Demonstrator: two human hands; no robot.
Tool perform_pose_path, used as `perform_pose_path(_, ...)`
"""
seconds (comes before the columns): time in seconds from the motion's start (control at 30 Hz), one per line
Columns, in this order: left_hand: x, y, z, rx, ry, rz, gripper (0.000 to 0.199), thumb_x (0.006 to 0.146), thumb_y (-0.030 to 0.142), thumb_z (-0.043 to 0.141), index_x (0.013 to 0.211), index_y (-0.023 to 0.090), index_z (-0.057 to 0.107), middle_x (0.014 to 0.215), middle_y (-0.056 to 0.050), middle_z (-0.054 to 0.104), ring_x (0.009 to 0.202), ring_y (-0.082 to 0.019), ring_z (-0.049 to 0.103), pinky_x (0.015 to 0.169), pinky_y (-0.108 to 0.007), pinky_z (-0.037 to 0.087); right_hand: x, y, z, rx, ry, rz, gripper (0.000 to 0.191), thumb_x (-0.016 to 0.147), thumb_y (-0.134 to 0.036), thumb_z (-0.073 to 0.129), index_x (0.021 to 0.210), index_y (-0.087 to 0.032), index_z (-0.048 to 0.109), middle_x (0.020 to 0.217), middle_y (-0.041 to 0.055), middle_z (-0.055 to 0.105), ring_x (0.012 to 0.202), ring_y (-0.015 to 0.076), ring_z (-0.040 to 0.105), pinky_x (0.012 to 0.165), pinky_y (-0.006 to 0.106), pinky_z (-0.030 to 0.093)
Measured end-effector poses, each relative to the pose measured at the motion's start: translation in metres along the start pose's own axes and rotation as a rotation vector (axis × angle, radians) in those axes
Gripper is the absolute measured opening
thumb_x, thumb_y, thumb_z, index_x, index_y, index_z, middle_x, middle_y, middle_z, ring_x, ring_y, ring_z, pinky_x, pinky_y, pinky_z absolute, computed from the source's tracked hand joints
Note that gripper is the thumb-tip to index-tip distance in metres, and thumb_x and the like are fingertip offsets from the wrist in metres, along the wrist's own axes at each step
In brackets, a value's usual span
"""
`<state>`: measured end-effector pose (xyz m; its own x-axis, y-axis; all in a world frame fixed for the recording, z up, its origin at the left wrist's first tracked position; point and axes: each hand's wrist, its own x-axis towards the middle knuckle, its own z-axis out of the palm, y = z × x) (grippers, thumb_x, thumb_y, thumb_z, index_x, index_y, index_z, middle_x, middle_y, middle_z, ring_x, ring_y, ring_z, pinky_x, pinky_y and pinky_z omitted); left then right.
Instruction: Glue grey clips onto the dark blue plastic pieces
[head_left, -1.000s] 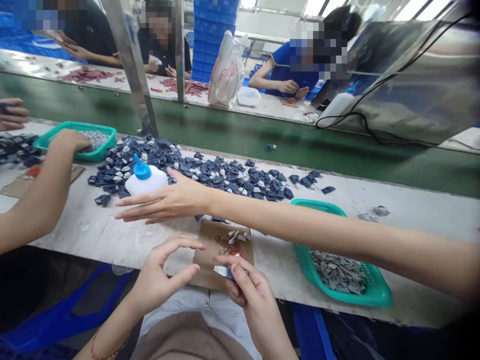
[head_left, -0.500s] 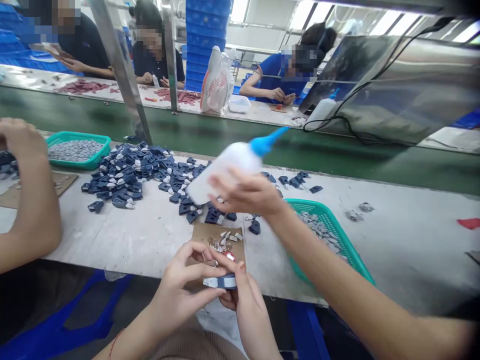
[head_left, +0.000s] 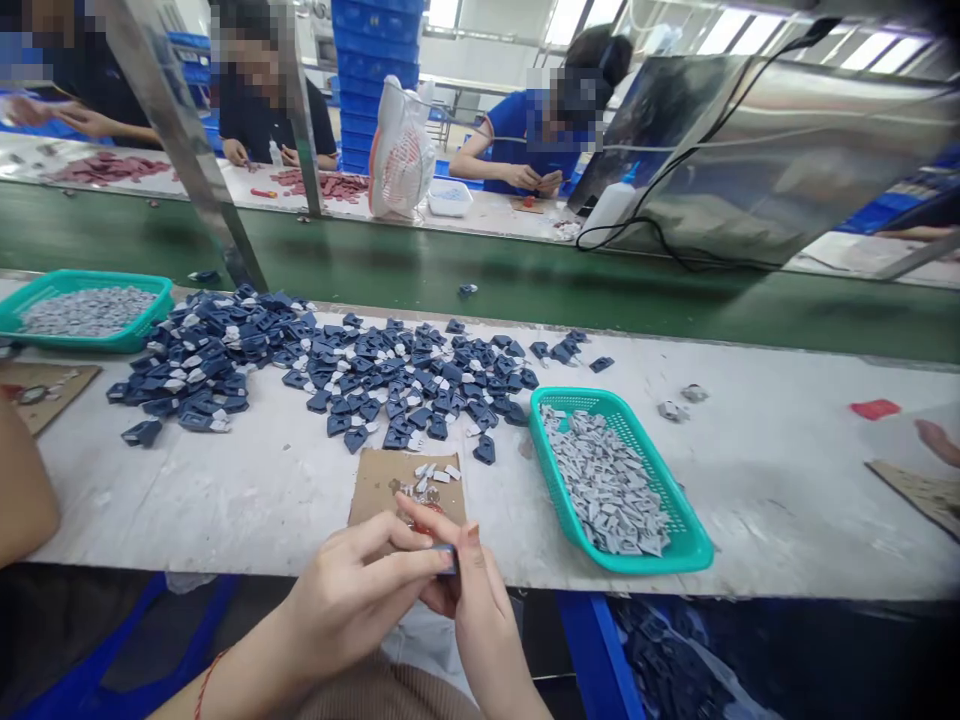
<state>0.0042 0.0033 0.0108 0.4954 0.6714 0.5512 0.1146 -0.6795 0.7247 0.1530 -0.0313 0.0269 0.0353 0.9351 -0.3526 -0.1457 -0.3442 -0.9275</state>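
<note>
Between the fingers of both hands sits a small dark blue plastic part [head_left: 448,561], mostly hidden by them. My left hand [head_left: 360,585] pinches it from the left, thumb out of sight. My right hand [head_left: 476,610] closes on its right end, the thumb pointing up along it. Just beyond the fingers lies a piece of cardboard [head_left: 373,485] bearing several small light grey pieces [head_left: 442,475] and a shiny red-edged thing [head_left: 431,515], partly covered by my fingers.
Blue-and-grey parts [head_left: 405,375] are heaped beyond the cardboard. A green basket [head_left: 694,550] of grey pieces stands right, another green basket [head_left: 154,310] far left. A neighbour's arm [head_left: 22,480] reaches in at left, a hand [head_left: 937,440] at right. People work across the green strip [head_left: 375,250].
Another person's arm carrying a white bottle with a blue nozzle has left the view. My fingers have closed further over the blue part, hiding its grey end. The view has swung right.
</note>
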Motion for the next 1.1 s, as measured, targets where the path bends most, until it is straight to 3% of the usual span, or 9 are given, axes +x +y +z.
perform_pose_path(0.13,0.009,-0.002,0.001,-0.138,-0.088,-0.035,0.051,0.093,-0.003,0.05,0.136,0.024,0.059,0.092,-0.007,0.065,0.077,-0.013,0.071,0.074,-0.023,0.058,-0.001,-0.008,-0.018,-0.13,-0.108,-0.066,0.075,0.095,-0.074,0.026,0.137,-0.025,0.063,0.104,0.0112,0.076,0.09,0.0265,0.07,0.069,0.036,0.058)
perform_pose_path(0.23,0.022,-0.004,0.0,-0.153,-0.047,-0.08,0.043,0.092,-0.001,0.053,0.124,0.023,0.067,0.09,-0.006,0.066,0.079,-0.013,0.07,0.073,-0.022,0.057,0.004,-0.022,-0.039,-0.317,-0.173,-0.19,0.064,0.098,-0.066,0.034,0.128,-0.021,0.069,0.079,0.0073,0.074,0.071,0.0227,0.067,0.066,0.034,0.054)
perform_pose_path(0.3,0.033,-0.012,-0.007,-0.094,0.037,-0.129,0.033,0.091,0.003,0.057,0.111,0.023,0.073,0.085,-0.004,0.067,0.076,-0.013,0.068,0.069,-0.02,0.055,0.017,-0.039,-0.066,-0.51,-0.064,-0.297,0.049,0.099,-0.055,0.043,0.111,-0.02,0.076,0.078,0.0064,0.073,0.075,0.0227,0.067,0.074,0.034,0.053)
perform_pose_path(0.37,0.045,-0.025,-0.018,-0.024,0.121,-0.203,0.024,0.091,0.01,0.06,0.102,0.022,0.077,0.081,-0.004,0.067,0.074,-0.013,0.066,0.065,-0.02,0.054,0.037,-0.056,-0.102,-0.721,0.239,-0.4,0.035,0.095,-0.045,0.051,0.103,-0.021,0.076,0.098,0.0089,0.075,0.092,0.0262,0.068,0.081,0.035,0.052)
perform_pose_path(0.43,0.061,-0.042,-0.034,0.003,0.181,-0.324,0.018,0.091,0.019,0.062,0.099,0.022,0.077,0.084,-0.004,0.07,0.075,-0.015,0.066,0.064,-0.022,0.054,0.06,-0.071,-0.14,-0.932,0.402,-0.397,0.034,0.093,-0.042,0.049,0.102,-0.02,0.074,0.108,0.0113,0.075,0.093,0.0282,0.068,0.078,0.037,0.052)
perform_pose_path(0.57,0.106,-0.082,-0.068,0.077,0.259,-0.578,0.025,0.083,0.038,0.069,0.096,0.018,0.077,0.089,-0.007,0.076,0.076,-0.02,0.07,0.069,-0.028,0.058,0.097,-0.081,-0.187,-1.086,0.333,-0.312,0.03,0.085,-0.038,0.055,0.096,-0.019,0.074,0.1,0.0124,0.078,0.085,0.0306,0.07,0.075,0.042,0.054)
perform_pose_path(0.73,0.178,-0.144,-0.102,0.313,0.317,-0.66,0.023,0.077,0.034,0.072,0.089,0.015,0.075,0.091,-0.008,0.079,0.086,-0.025,0.073,0.08,-0.031,0.057,0.115,-0.077,-0.191,-1.105,0.24,-0.295,0.021,0.082,-0.034,0.057,0.081,-0.022,0.074,0.085,0.0089,0.08,0.079,0.0299,0.072,0.071,0.04,0.055)
perform_pose_path(0.9,0.245,-0.219,-0.121,0.435,0.225,-0.762,0.016,0.084,0.024,0.071,0.095,0.012,0.071,0.093,-0.008,0.076,0.089,-0.021,0.072,0.081,-0.034,0.057,0.12,-0.08,-0.191,-1.085,0.237,-0.295,0.018,0.079,-0.036,0.06,0.077,-0.024,0.073,0.076,0.0078,0.078,0.068,0.0286,0.071,0.059,0.037,0.053)
perform_pose_path(1.1,0.286,-0.273,-0.128,0.635,0.121,-0.835,0.024,0.095,0.032,0.063,0.111,0.015,0.066,0.116,-0.009,0.068,0.102,-0.022,0.066,0.09,-0.044,0.055,0.118,-0.08,-0.2,-0.991,0.292,-0.234,0.017,0.077,-0.041,0.063,0.073,-0.027,0.072,0.08,0.006,0.078,0.062,0.0256,0.067,0.057,0.035,0.053)
